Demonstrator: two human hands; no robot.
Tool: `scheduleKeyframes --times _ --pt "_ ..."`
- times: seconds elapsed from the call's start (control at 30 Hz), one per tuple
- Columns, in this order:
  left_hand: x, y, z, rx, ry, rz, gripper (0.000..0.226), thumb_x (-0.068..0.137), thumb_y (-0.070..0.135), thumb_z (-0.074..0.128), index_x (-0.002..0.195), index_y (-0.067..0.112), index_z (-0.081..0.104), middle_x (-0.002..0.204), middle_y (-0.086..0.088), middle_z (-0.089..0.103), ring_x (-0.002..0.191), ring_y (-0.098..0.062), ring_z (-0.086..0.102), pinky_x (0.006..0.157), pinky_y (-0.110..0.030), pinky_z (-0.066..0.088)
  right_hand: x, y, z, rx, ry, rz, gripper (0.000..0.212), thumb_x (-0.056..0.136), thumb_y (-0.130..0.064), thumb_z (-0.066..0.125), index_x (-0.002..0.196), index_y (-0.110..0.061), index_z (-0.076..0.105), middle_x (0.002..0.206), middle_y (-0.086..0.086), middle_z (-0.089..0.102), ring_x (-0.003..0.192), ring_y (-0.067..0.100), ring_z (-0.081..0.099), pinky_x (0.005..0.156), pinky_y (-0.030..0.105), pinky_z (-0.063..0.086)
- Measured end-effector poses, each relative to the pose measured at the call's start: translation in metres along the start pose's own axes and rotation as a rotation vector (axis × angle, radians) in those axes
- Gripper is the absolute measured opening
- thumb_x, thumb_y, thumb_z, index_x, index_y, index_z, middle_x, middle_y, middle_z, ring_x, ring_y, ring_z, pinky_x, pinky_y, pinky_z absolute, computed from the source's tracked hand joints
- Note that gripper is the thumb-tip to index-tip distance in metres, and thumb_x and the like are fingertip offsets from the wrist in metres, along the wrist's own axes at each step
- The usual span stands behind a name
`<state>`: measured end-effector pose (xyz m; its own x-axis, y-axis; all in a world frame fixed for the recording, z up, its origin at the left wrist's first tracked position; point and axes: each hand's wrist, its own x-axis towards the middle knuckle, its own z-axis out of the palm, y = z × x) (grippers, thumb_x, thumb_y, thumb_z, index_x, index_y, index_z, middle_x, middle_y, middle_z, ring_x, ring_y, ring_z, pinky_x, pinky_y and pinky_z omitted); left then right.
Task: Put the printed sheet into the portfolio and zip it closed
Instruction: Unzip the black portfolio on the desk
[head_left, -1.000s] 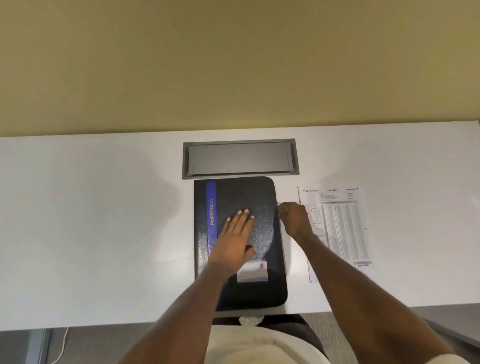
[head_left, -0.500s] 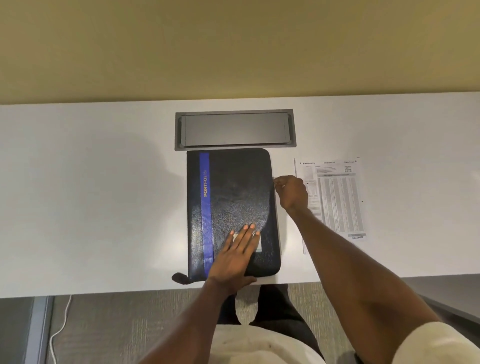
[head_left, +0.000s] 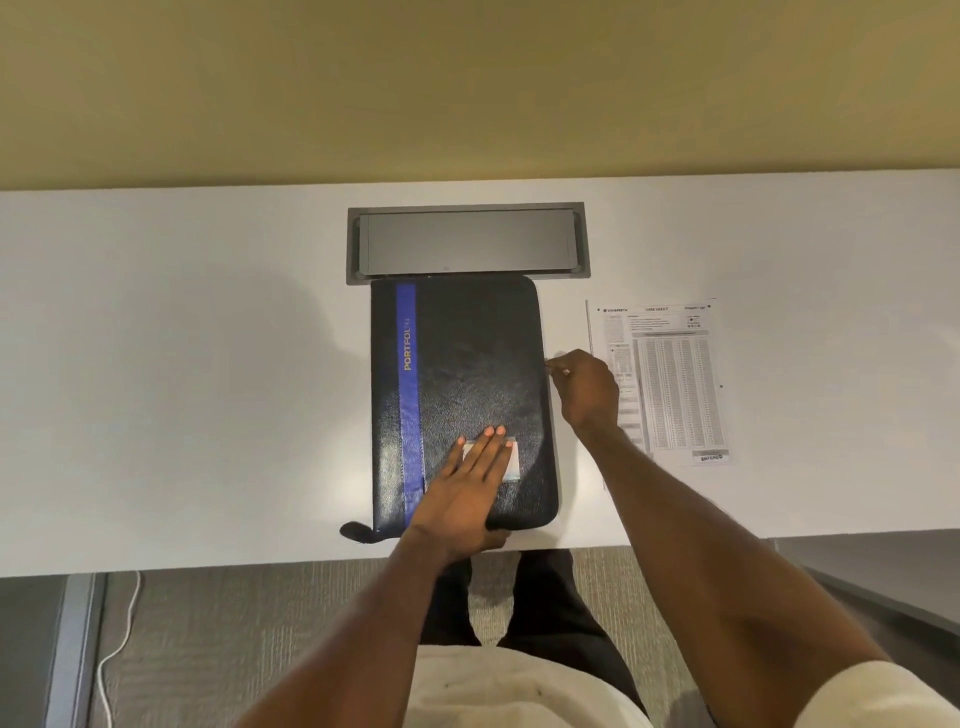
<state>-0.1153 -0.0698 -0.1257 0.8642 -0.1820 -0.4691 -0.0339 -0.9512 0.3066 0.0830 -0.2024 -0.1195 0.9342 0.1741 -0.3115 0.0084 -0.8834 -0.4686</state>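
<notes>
our left hand (head_left: 470, 486) lies open and flat on the portfolio (head_left: 462, 400). our right hand (head_left: 584, 387) pinches the zipper pull (head_left: 556, 370) at its right edge. the sheet (head_left: 662, 382) lies right of it on the surface (head_left: 182, 389).

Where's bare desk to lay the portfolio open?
Widest bare patch: desk left of the portfolio. Another right of the printed sheet. Crowded: the strip between portfolio and sheet, where the right hand works. Grey hatch blocks behind; left hand presses the cover.

Label (head_left: 511, 460) half hidden under left hand (head_left: 470, 488), sheet (head_left: 675, 384) print too small to read, its left edge behind right hand (head_left: 584, 387), zip pull indistinct.
</notes>
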Motion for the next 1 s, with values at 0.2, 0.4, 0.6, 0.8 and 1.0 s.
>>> scheduleKeyframes --times 0.2,0.4,0.6,0.8,1.0 --pt "-0.001 0.000 0.002 0.039 0.010 0.015 0.120 0.082 0.071 0.058 0.162 0.011 -0.008 0.171 -0.009 -0.016 0.156 -0.022 -0.019 0.128 -0.048 0.000 -0.037 0.019 0.005 0.036 -0.017 0.002 0.023 0.101 -0.023 0.056 0.107 -0.028 0.077 0.113 -0.003 0.076 0.103 0.025 0.070 0.082 0.032 0.050" --pt "0.000 -0.002 0.001 0.058 -0.001 0.029 0.117 0.083 0.072 0.054 0.162 0.011 -0.009 0.171 -0.009 -0.016 0.156 -0.024 -0.018 0.128 -0.049 0.001 -0.068 0.033 0.008 0.046 -0.020 -0.041 0.025 0.103 -0.025 0.054 0.108 -0.026 0.078 0.112 -0.002 0.074 0.100 0.024 0.069 0.082 0.033 0.052" --pt "0.003 -0.003 -0.003 0.066 0.012 0.028 0.115 0.085 0.072 0.053 0.162 0.011 -0.008 0.171 -0.008 -0.014 0.157 -0.024 -0.017 0.128 -0.048 -0.001 -0.088 0.045 0.010 0.054 0.003 -0.037 0.024 0.103 -0.023 0.055 0.110 -0.025 0.078 0.111 -0.003 0.074 0.099 0.020 0.069 0.078 0.027 0.048" --pt "0.011 -0.006 -0.011 0.087 0.008 0.026 0.111 0.089 0.070 0.051 0.162 0.011 -0.008 0.171 -0.010 -0.011 0.157 -0.025 -0.014 0.128 -0.047 -0.003 -0.119 0.054 0.016 0.092 0.008 -0.038 0.024 0.103 -0.020 0.054 0.112 -0.023 0.076 0.109 -0.005 0.073 0.096 0.016 0.067 0.077 0.022 0.042" --pt "0.011 -0.009 -0.016 0.114 -0.036 0.062 0.105 0.092 0.069 0.049 0.163 0.014 -0.006 0.172 -0.011 -0.008 0.157 -0.032 -0.012 0.128 -0.051 0.000 -0.155 0.065 0.027 0.136 0.032 -0.022 0.023 0.099 -0.015 0.060 0.116 -0.021 0.076 0.113 -0.007 0.073 0.098 0.011 0.067 0.083 0.019 0.048"
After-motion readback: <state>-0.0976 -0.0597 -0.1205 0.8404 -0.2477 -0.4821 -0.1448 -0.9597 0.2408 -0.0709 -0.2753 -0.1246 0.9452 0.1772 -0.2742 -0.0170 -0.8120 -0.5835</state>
